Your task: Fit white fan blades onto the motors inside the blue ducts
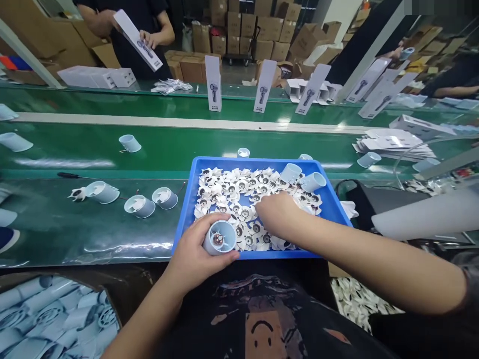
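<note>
My left hand (200, 252) is closed around a light blue plastic fan housing (211, 248), a short cylinder with its open end facing me. A small motor with copper windings (218, 239) shows inside it. My right hand (277, 212) reaches down into the blue tray (245, 255), among many white fan blades (245, 213). Its fingers are bent together and partly hidden, so I cannot make out what they hold. Two more light blue housings (313, 182) lie in the tray's far right corner.
Several housings (139, 206) stand left of the tray near a screwdriver (69, 175). Behind runs a green conveyor belt (168, 139). White boxes (213, 94) line its far side, where a co-worker (140, 30) holds another box. A bin of blue parts (48, 319) sits low left.
</note>
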Motion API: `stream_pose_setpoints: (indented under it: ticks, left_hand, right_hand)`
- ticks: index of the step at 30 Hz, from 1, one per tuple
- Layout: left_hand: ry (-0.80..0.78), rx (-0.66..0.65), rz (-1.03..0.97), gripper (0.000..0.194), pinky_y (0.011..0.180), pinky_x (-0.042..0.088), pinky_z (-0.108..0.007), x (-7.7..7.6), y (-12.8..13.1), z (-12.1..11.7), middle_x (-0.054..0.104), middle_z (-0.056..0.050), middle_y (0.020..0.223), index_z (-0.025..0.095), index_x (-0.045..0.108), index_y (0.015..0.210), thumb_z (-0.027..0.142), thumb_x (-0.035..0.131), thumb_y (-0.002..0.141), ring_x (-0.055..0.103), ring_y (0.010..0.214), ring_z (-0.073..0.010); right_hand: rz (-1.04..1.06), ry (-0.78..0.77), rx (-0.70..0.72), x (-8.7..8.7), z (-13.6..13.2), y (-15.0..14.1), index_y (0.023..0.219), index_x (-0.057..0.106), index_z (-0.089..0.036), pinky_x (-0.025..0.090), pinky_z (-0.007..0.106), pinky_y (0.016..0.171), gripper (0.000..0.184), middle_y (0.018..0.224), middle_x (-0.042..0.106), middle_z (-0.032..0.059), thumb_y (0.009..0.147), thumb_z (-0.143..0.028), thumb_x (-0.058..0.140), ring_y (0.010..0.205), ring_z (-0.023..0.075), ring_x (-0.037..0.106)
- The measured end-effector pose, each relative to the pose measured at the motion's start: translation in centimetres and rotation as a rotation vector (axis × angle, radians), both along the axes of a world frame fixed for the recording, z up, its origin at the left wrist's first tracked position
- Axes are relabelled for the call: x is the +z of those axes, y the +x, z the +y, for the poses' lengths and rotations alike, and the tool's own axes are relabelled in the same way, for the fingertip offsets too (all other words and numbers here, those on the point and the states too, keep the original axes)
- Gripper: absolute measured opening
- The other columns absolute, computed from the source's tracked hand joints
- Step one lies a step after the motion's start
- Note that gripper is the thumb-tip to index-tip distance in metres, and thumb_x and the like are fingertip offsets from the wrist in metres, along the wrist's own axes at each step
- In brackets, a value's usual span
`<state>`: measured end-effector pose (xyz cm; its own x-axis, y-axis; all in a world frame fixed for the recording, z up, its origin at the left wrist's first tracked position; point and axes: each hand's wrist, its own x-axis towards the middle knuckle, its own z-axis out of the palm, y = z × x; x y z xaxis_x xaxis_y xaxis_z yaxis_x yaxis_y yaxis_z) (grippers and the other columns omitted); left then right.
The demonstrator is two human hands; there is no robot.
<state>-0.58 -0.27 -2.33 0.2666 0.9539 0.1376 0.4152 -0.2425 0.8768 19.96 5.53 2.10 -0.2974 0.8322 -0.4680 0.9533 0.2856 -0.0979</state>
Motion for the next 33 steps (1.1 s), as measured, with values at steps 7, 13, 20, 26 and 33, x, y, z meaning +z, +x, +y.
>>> stream_pose_setpoints:
  ticks: [7,13,20,26,33]
  left_hand:
    - [0.155,-0.081,0.052,0.054,0.087,0.056,-0.041,0.1,0.9,0.0,0.072,-0.007,0.109,0.022,0.061,0.116,0.038,0.080,0.069,0.069,0.096,-0.0264]
    - [0.312,-0.071,0.140,0.048,0.085,0.054,-0.039,0.8,1.9,0.4,0.073,-0.005,0.102,0.022,0.062,0.112,0.043,0.080,0.073,0.068,0.092,-0.0243]
    - [0.533,0.031,0.299,0.023,0.079,0.052,-0.038,0.4,2.4,-0.3,0.074,-0.007,0.095,0.018,0.061,0.103,0.028,0.063,0.082,0.069,0.087,-0.0252]
    - [0.511,0.100,0.276,0.034,0.084,0.053,-0.038,0.4,1.6,-0.4,0.074,-0.006,0.103,0.020,0.059,0.112,0.035,0.069,0.082,0.069,0.092,-0.0251]
    - [0.312,0.197,0.416,0.059,0.109,0.042,-0.046,1.8,-2.9,6.8,0.058,-0.010,0.126,0.024,0.064,0.117,0.049,0.084,0.067,0.055,0.123,-0.0319]
  right_hand:
    - [0.905,-0.237,-0.088,1.9,-2.4,1.5,0.118,0.049,-0.014,0.057,0.030,0.071,0.039,0.097,0.066,0.0099,0.088,-0.038,0.045,0.078,0.0156,0.066]
    - [1.145,-0.048,-0.045,1.2,-4.0,1.4,0.107,0.063,-0.016,0.049,0.029,0.067,0.026,0.087,0.064,0.0052,0.086,-0.031,0.060,0.072,0.0146,0.059]
    - [0.585,0.342,0.205,1.5,-4.7,-1.3,0.087,0.076,-0.021,0.042,0.031,0.068,0.005,0.093,0.057,0.0064,0.082,-0.022,0.077,0.083,0.0203,0.056]
    - [0.893,0.330,0.194,0.9,-4.4,-0.2,0.087,0.077,-0.022,0.044,0.029,0.072,0.003,0.098,0.057,0.0053,0.085,-0.024,0.077,0.086,0.0169,0.059]
    - [1.209,0.382,-0.062,-0.9,-7.3,6.6,0.084,0.075,-0.025,0.052,0.025,0.071,0.031,0.093,0.061,0.0057,0.098,-0.046,0.057,0.086,0.0158,0.065]
